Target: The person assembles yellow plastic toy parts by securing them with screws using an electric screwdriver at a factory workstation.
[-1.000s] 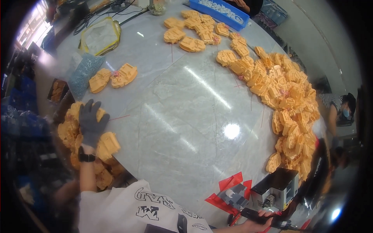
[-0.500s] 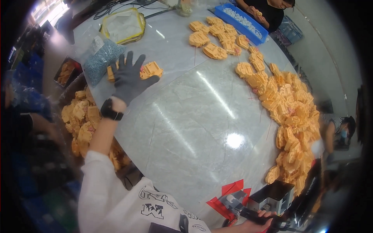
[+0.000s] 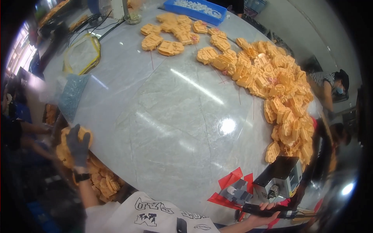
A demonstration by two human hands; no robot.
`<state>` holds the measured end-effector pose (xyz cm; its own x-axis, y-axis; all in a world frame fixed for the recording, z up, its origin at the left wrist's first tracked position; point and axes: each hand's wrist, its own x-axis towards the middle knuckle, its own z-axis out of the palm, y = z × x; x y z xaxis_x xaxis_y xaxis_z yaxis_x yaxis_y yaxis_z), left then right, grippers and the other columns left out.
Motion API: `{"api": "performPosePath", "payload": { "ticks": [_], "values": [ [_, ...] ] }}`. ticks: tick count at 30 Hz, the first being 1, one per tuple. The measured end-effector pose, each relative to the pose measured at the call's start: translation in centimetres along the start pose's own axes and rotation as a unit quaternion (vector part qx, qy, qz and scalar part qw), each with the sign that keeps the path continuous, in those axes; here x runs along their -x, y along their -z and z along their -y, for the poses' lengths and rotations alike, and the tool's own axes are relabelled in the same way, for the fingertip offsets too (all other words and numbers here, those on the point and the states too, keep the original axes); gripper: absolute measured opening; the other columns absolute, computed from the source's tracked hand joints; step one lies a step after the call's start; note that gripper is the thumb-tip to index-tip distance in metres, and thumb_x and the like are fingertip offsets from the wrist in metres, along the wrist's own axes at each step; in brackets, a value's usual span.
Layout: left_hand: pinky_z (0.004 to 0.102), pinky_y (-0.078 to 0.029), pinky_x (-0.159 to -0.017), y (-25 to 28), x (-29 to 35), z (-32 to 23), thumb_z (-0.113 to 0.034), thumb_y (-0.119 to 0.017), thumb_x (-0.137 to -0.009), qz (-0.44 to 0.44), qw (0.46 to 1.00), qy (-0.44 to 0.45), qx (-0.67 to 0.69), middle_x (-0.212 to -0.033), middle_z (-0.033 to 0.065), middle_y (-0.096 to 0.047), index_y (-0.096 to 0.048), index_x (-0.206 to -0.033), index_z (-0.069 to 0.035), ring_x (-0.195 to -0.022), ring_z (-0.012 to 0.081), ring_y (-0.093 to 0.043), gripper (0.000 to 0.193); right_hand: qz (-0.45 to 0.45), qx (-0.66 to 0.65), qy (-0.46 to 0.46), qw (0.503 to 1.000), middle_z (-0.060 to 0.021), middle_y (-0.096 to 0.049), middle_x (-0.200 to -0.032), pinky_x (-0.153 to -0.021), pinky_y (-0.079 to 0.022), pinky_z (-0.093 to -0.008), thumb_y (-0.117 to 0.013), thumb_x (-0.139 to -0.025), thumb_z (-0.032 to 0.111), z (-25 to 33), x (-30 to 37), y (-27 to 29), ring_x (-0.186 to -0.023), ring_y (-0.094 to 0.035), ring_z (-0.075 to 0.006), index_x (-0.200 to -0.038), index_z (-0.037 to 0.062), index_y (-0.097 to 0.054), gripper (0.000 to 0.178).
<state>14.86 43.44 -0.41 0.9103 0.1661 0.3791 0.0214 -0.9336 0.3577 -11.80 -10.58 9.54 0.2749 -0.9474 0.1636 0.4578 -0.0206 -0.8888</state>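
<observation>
My left hand [image 3: 79,147], in a dark grey glove, is over the pile of orange plastic parts [image 3: 105,184] beside the table's left edge. Its thumb and fingers are spread across the topmost pieces, and the palm side is hidden. At the lower right, my bare right hand [image 3: 269,211] is wrapped round a black electric screwdriver [image 3: 252,209], which lies roughly level with a cable at its right end. Just beyond the tool, a grey block-shaped fixture [image 3: 237,191] sits on red tape [image 3: 230,178] on the tabletop.
A large heap of orange parts [image 3: 279,89] lines the table's right side, with several loose ones [image 3: 171,47] farther back. Behind them stands a blue tray [image 3: 194,11] of white pieces. A grey box-shaped device [image 3: 279,176] adjoins the fixture. Left: bag of screws [image 3: 74,95], yellow-rimmed tray [image 3: 81,54].
My left hand has moved from the tabletop down to the pile at the left edge. The orange parts beside it no longer lie on the table. The right hand keeps its grip; the view has shifted.
</observation>
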Motion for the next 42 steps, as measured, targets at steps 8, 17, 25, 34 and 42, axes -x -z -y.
{"api": "performPosePath", "payload": {
  "ticks": [8, 17, 25, 34, 42],
  "values": [
    [0.0396, -0.032, -0.099, 1.0, -2.9, -8.4, -0.018, -0.065, -0.077, -0.19, 0.974, -0.066, -0.103, -0.12, 0.0154, -0.051, -0.052, -0.118, -0.002, -0.117, 0.0304, -0.042, 0.045, 0.068, -0.087, -0.051, 0.993, -0.0035, -0.045, -0.069, -0.05, -0.039, -0.0246, -0.05, -0.088, 0.034, -1.5, -0.5, -1.2, -0.05, -0.044, -0.0125, -0.108, 0.0053, -0.043, 0.036],
    [0.0469, -0.023, -0.104, -9.9, -9.7, -30.5, -0.05, -0.068, -0.066, 0.071, 0.948, -0.305, 0.065, -0.134, 0.0177, -0.033, -0.041, -0.129, -0.012, -0.126, 0.0404, -0.024, 0.078, 0.0, -0.057, 0.011, 0.998, -0.0046, -0.046, -0.068, -0.05, -0.038, -0.0265, -0.048, -0.09, 0.034, 0.6, 0.4, 1.4, -0.048, -0.043, -0.0143, -0.111, 0.0047, -0.041, 0.038],
    [0.0556, -0.01, -0.103, -17.2, -26.2, -32.0, -0.076, -0.043, -0.068, 0.212, 0.971, -0.059, -0.098, -0.143, 0.0125, -0.024, -0.033, -0.136, -0.022, -0.132, 0.0368, -0.018, 0.087, -0.092, -0.01, 0.004, 0.996, -0.0015, -0.046, -0.068, -0.047, -0.035, -0.0246, -0.05, -0.089, 0.036, 1.7, 0.6, 2.7, -0.048, -0.043, -0.0119, -0.108, 0.0079, -0.042, 0.035],
    [0.0542, -0.005, -0.104, -14.3, -11.7, -35.3, -0.063, -0.055, -0.067, 0.17, 0.903, -0.393, -0.021, -0.129, 0.0171, -0.039, -0.047, -0.125, -0.013, -0.125, 0.0339, -0.03, 0.077, -0.069, -0.04, -0.043, 0.996, -0.0025, -0.048, -0.068, -0.052, -0.043, -0.0276, -0.052, -0.087, 0.036, -0.2, -1.0, 1.8, -0.049, -0.047, -0.0136, -0.111, 0.008, -0.041, 0.039],
    [0.0559, -0.009, -0.104, -11.4, -1.9, -43.7, -0.057, -0.062, -0.064, 0.237, 0.863, -0.445, 0.011, -0.128, 0.0217, -0.039, -0.05, -0.121, -0.008, -0.12, 0.0414, -0.034, 0.076, -0.04, -0.035, -0.026, 0.998, -0.0042, -0.047, -0.068, -0.055, -0.042, -0.0311, -0.051, -0.087, 0.035, 0.3, -0.8, 3.4, -0.051, -0.047, -0.0165, -0.114, 0.0083, -0.041, 0.039]
  ]
}}
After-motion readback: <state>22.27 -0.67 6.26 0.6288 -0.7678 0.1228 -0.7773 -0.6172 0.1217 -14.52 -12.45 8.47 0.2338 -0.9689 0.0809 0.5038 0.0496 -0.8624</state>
